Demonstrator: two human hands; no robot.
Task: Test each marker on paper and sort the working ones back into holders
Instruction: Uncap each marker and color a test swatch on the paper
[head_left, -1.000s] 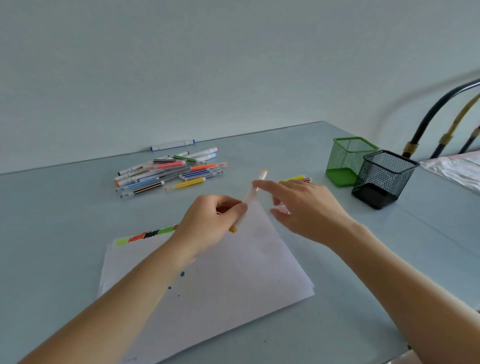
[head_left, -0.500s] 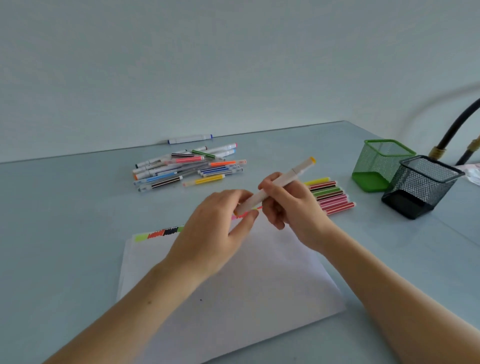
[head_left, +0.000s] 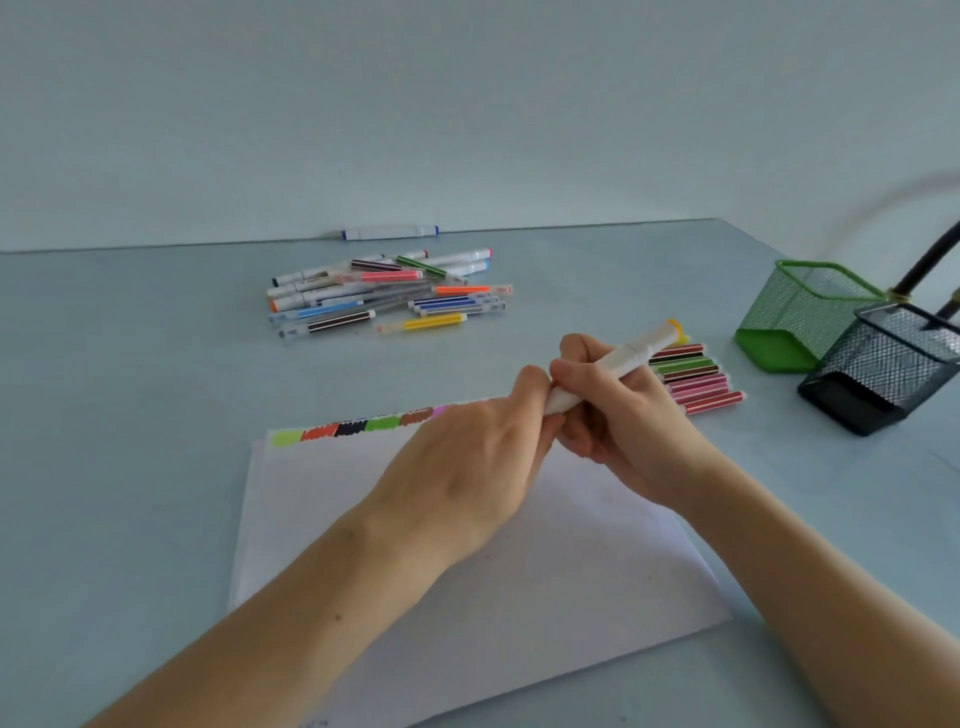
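While both hands meet above the far edge of the paper (head_left: 519, 582), the right hand (head_left: 631, 426) grips a white marker (head_left: 618, 361), its fingers (head_left: 571, 379) curled round the barrel. The marker slants up and away to the right, its yellow end (head_left: 674, 325) highest. Its lower end is at the left hand (head_left: 467, 467), whose fingertips are bunched against it; from here I cannot tell whether they pinch the cap or only touch it, since the hand's back hides them.

The paper lies flat on the pale blue surface (head_left: 130, 415), and a row of coloured test scribbles (head_left: 358, 427) runs along its far edge: yellow-green, red, black, green, brown, and a bit of pink just before the left hand covers the rest.

Just beyond the right hand, a neat row of slim markers (head_left: 696, 376) lies side by side on the surface, in reds, greens and pinks. Further back and to the left, a loose pile of markers (head_left: 384, 293) is scattered in mixed colours. One white marker with blue ends (head_left: 389, 232) lies alone against the wall.

At the right, a green mesh holder (head_left: 800, 317) and a black mesh holder (head_left: 883, 369) stand tilted close together, the black one nearer. Dark tubing (head_left: 930, 265) rises behind them.
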